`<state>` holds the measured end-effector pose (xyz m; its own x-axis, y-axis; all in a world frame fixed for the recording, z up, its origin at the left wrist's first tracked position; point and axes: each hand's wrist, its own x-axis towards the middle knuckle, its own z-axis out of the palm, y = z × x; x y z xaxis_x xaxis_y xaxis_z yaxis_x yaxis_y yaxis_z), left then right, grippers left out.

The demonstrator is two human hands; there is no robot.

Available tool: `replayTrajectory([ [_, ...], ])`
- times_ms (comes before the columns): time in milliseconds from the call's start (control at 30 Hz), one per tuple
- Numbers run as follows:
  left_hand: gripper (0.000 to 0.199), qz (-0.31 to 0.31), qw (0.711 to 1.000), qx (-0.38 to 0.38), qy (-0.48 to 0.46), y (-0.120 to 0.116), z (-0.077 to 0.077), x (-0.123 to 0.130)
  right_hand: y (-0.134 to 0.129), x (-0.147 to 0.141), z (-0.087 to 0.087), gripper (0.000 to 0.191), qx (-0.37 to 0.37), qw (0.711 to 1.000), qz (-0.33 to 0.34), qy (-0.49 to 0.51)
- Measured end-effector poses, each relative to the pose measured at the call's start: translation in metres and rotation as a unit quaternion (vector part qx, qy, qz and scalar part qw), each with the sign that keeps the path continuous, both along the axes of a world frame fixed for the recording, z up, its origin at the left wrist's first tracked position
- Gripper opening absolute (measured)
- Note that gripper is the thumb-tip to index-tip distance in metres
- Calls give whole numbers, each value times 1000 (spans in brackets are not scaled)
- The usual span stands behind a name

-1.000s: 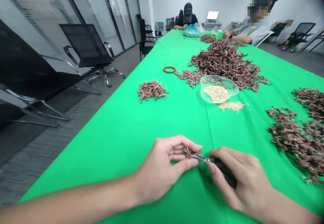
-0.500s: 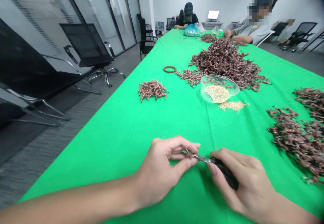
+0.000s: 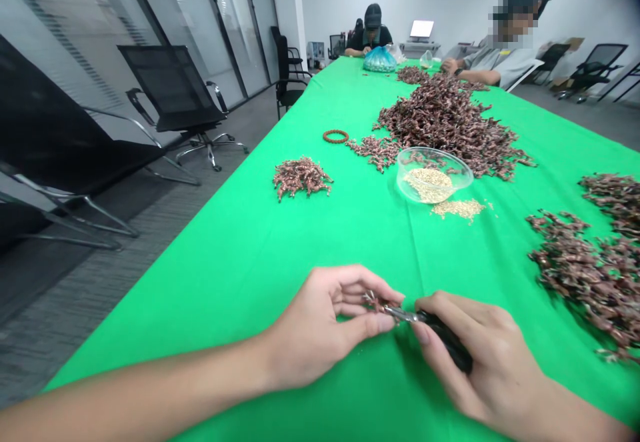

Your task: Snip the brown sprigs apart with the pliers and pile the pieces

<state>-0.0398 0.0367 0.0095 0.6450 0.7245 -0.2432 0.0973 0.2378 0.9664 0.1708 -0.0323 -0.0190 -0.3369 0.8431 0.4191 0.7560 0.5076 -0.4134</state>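
Note:
My right hand [image 3: 480, 342] is closed around the black handles of a pair of pliers [image 3: 450, 342], whose metal jaws point left. At the jaw tips is a small reddish-brown piece [image 3: 374, 303] with thin pale prongs; the fine detail is blurred. My left hand [image 3: 335, 325] has its fingers and thumb curled around this piece, partly hiding it. Ahead of my hands stands a clear plastic bowl [image 3: 470, 185] with tiny beige bits [image 3: 429, 185] in it, and more beige bits [image 3: 460, 209] lie spilled beside it.
A small pile of brown pieces [image 3: 301, 179] lies left, a large heap [image 3: 445, 122] beyond the bowl, and more piles [image 3: 595, 269] at right. A brown ring [image 3: 335, 137] rests on the green cloth [image 3: 225, 262]. Two people [image 3: 373, 32] sit farther along; chairs [image 3: 173, 89] stand left.
My left hand has shifted slightly to the right, and its thumb and fingertips have opened a little around the piece. My right hand and the pliers are almost unmoved.

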Motion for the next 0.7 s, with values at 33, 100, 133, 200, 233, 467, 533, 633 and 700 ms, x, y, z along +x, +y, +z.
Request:
replayTrajectory([
  [33,24,-6,1000,-4,-5,0,0,-1,0,0,0,8,-1,1000,1,3],
  [100,25,-12,1000,-5,-8,0,0,-1,0,1,0,7,-4,1000,1,11],
  [133,25,-11,1000,-2,-5,0,0,-1,0,1,0,6,-7,1000,-1,15],
  [200,24,-3,1000,10,6,-1,0,-1,1,1,1,5,-11,1000,-8,22],
  [233,24,2,1000,18,11,-2,0,-1,2,1,1,5,-12,1000,-12,26],
  [467,14,37,999,35,9,-4,0,1,1,-1,2,6,-11,1000,-10,23],
  [533,14,42,998,34,13,-4,-1,1,1,-1,2,5,-9,1000,-8,19],
  [633,13,41,998,39,17,-5,-1,1,0,0,0,5,-8,1000,-10,12],
  [700,13,39,998,41,17,-5,-1,1,-1,0,-2,5,-11,1000,-11,7],
])
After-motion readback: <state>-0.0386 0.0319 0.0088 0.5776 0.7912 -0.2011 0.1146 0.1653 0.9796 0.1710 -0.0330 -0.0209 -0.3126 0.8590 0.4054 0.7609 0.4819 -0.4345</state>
